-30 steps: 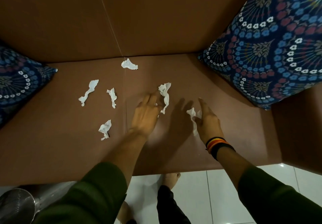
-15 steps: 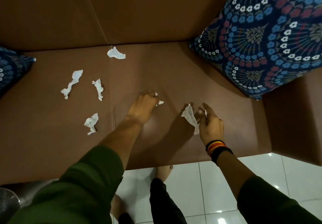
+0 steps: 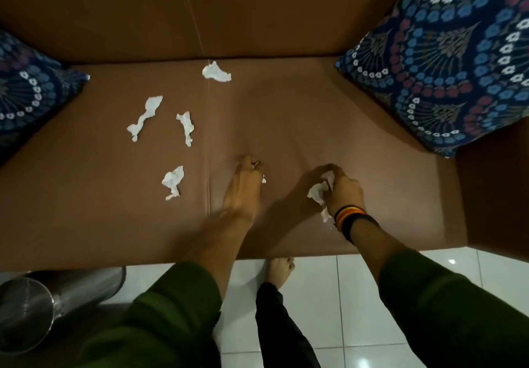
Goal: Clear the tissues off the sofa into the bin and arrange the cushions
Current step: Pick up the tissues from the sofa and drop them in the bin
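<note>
Several crumpled white tissues lie on the brown sofa seat (image 3: 286, 115): one by the backrest seam (image 3: 216, 72), a long one (image 3: 144, 117), a thin one (image 3: 186, 127) and one nearer the front (image 3: 172, 181). My left hand (image 3: 244, 187) is closed on a tissue, only a white scrap showing past the fingers. My right hand (image 3: 340, 188) grips another crumpled tissue (image 3: 317, 193) just above the seat. A blue patterned cushion (image 3: 446, 52) leans at the right, another (image 3: 25, 95) at the left.
A shiny metal bin (image 3: 31, 313) stands on the white tiled floor (image 3: 329, 296) at the lower left, in front of the sofa. My bare foot (image 3: 280, 267) is by the sofa's front edge. The sofa's right armrest (image 3: 495, 195) rises beside the right cushion.
Both hands have closed on tissues: the left gathered the one near the middle into its fist, the right bunched up the one it was pinching. My view has shifted.
</note>
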Demonstrator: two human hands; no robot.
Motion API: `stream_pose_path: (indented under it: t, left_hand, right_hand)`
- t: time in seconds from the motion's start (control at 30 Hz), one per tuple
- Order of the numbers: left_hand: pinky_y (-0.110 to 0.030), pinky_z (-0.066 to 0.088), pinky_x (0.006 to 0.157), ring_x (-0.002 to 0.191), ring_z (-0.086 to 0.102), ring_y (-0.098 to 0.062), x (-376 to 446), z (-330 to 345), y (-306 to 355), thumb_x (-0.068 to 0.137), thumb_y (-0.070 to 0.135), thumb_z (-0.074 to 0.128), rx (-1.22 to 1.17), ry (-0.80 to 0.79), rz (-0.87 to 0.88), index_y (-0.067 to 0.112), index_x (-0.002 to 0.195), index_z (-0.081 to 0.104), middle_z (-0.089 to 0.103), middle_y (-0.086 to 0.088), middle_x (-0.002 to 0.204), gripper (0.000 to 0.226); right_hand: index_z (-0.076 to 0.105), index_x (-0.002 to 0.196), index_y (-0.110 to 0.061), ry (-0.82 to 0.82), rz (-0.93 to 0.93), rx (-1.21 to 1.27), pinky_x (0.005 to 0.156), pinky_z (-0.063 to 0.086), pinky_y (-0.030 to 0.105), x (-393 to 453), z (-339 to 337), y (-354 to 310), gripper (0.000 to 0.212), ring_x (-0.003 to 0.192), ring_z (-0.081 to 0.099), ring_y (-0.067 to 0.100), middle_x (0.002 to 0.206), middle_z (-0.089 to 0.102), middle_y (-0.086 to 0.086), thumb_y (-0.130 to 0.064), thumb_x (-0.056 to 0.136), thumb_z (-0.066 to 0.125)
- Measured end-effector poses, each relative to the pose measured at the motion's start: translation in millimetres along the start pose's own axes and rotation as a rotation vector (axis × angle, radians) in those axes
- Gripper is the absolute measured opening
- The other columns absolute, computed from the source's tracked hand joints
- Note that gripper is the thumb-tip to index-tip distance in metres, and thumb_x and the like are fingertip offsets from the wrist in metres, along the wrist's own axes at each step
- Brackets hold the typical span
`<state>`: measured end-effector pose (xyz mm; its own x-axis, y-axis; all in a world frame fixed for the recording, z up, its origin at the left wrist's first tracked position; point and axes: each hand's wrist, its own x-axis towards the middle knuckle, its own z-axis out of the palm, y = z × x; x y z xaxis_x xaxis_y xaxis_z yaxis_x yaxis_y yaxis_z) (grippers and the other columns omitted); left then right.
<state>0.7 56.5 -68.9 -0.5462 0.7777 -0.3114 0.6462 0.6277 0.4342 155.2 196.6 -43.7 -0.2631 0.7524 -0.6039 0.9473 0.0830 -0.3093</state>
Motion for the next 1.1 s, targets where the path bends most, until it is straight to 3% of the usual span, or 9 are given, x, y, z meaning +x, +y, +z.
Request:
stream_pose_path:
  t: [0.1,0.17,0.27,0.47,0.53,0.67,0.8,1.0,1.1]
  left_hand:
    - [-0.035,0.06,0.091,0.103,0.069,-0.026,-13.7,5.3,-7.1,0.098,0.005,0.064,-0.129,0.014,-0.114,0.007,0.128,0.062,0.068,-0.011,0.12,0.03]
    - [-0.028,0.058,0.088,0.097,0.07,-0.025,-24.6,0.4,-14.1,0.101,0.009,0.059,-0.145,0.034,-0.141,0.006,0.119,0.066,0.071,-0.012,0.112,0.019]
    - [-0.019,0.049,0.086,0.098,0.071,-0.024,-49.0,-15.5,-36.4,0.1,0.013,0.063,-0.202,0.087,-0.195,0.007,0.118,0.069,0.073,-0.011,0.113,0.02]
    - [-0.04,0.058,0.096,0.105,0.069,-0.031,-127.4,-65.1,-117.8,0.1,0.01,0.063,-0.329,0.094,-0.342,0.007,0.118,0.069,0.072,-0.014,0.117,0.02]
    - [-0.032,0.056,0.097,0.107,0.07,-0.027,-164.0,-84.9,-159.7,0.101,0.017,0.061,-0.349,0.118,-0.441,0.01,0.123,0.068,0.072,-0.009,0.12,0.024]
    - [-0.012,0.048,0.084,0.097,0.071,-0.021,-250.8,-112.7,-254.0,0.098,0.018,0.063,-0.325,0.219,-0.549,0.015,0.108,0.073,0.072,0.0,0.102,0.014]
    - [-0.035,0.057,0.085,0.097,0.073,-0.03,-322.8,-125.2,-346.1,0.095,0.001,0.062,-0.377,0.299,-0.739,0.004,0.109,0.074,0.075,-0.016,0.106,0.018]
    - [-0.017,0.051,0.068,0.089,0.071,-0.028,-381.7,-112.8,-465.7,0.098,0.004,0.06,-0.523,0.432,-1.031,0.007,0.106,0.077,0.075,-0.012,0.1,0.019]
    - [-0.029,0.051,0.078,0.1,0.072,-0.033,-389.5,-95.3,-519.9,0.096,0.006,0.062,-0.52,0.481,-1.127,0.013,0.109,0.078,0.077,-0.017,0.107,0.022]
  right_hand:
    - [0.065,0.108,-0.008,0.056,0.001,0.056,0.044,0.039,0.004,-1.6,10.3,-1.7,0.021,0.058,0.055,0.019,0.085,0.065,0.009,0.001,0.091,0.055]
    - [0.071,0.093,-0.007,0.049,-0.031,0.047,0.034,0.035,0.002,-12.5,14.7,-7.2,0.016,0.05,0.054,0.011,0.081,0.068,0.01,0.0,0.09,0.057]
    - [0.075,0.09,-0.009,0.014,-0.036,0.114,0.06,0.057,0.017,-39.9,21.6,-24.5,0.016,0.062,0.069,0.02,0.083,0.075,0.011,-0.001,0.086,0.062]
    - [0.077,0.084,-0.017,-0.07,-0.178,0.156,0.069,0.054,0.013,-119.6,68.4,-101.0,0.015,0.062,0.066,-0.003,0.059,0.072,-0.007,-0.008,0.089,0.066]
    - [0.078,0.089,-0.014,-0.111,-0.238,0.143,0.07,0.056,0.018,-152.6,99.8,-139.3,0.012,0.064,0.066,0.003,0.067,0.073,-0.005,-0.009,0.089,0.067]
    - [0.078,0.093,-0.014,-0.217,-0.355,0.147,0.069,0.06,0.031,-217.7,182.6,-218.8,0.011,0.073,0.07,0.021,0.083,0.076,0.005,-0.01,0.089,0.069]
    - [0.075,0.076,-0.014,-0.35,-0.401,0.182,0.068,0.063,0.043,-269.1,290.1,-279.1,0.014,0.07,0.073,0.028,0.074,0.076,0.006,-0.005,0.084,0.069]
    - [0.071,0.067,-0.014,-0.513,-0.407,0.208,0.075,0.063,0.042,-322.8,443.1,-340.7,0.02,0.069,0.074,0.028,0.076,0.076,0.012,-0.002,0.083,0.074]
    - [0.068,0.059,-0.018,-0.554,-0.419,0.134,0.075,0.063,0.043,-324.8,517.5,-355.6,0.026,0.068,0.075,0.026,0.068,0.074,0.004,-0.003,0.08,0.074]
